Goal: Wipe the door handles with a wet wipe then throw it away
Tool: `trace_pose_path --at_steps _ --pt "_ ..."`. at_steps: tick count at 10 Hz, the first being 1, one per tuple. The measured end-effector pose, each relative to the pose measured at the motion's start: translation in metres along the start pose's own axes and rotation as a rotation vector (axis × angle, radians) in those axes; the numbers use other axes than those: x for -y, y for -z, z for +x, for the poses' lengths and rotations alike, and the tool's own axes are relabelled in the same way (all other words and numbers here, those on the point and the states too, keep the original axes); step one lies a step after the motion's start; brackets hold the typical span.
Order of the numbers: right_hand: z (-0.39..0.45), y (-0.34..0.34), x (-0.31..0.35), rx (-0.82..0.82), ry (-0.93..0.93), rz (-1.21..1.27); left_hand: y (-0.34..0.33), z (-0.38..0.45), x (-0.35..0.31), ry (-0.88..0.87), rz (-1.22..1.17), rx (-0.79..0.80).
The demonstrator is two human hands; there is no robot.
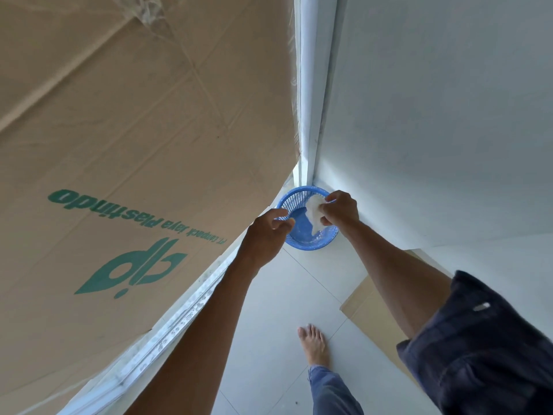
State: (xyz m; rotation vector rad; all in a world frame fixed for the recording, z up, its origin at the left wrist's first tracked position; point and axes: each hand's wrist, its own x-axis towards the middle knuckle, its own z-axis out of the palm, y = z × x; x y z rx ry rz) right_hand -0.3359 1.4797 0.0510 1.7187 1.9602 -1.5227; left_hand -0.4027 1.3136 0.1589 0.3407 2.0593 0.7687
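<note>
Head view: right hand (339, 209) pinches the wipe (314, 214), hanging directly over the basket (302, 194); left hand (269, 232) loosely curled, empty.

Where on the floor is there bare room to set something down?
Bare grey tile lies between the bare foot and round blue plastic basket. Crowded: flat brown cardboard sheet right, the basket filling the corner.

Blue mesh basket (294, 197), white wipe (314, 215), tan green-lettered cardboard (134, 130).
</note>
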Motion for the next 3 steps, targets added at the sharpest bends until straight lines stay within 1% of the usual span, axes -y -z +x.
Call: trace_pose_path --at_steps 1,3 --pt "0.011 -0.018 -0.006 -0.017 0.030 -0.077 0.004 0.003 0.008 0.005 -0.046 -0.030" --pt "0.012 -0.034 -0.022 -0.010 0.050 -0.095 0.011 -0.006 0.025 0.030 -0.076 -0.060"
